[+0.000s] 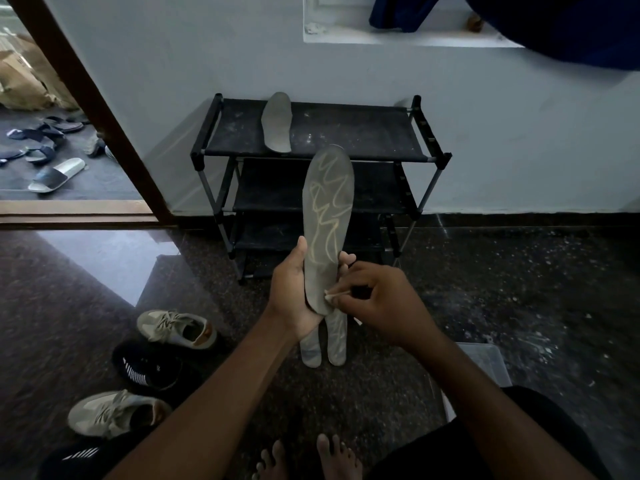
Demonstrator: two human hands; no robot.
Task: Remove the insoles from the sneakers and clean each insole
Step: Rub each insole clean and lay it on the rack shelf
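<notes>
My left hand (294,292) has its grip around the heel end of a grey insole (327,216), upright before the shoe rack (429,157), pale squiggles across its face; my right hand (377,299) pinches a small white wipe (330,295) against its lower edge.

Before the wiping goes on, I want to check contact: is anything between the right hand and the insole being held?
Only the small white wipe pinched in the right hand; it presses on the held insole near its lower end. The left hand grips from the other side.
</notes>
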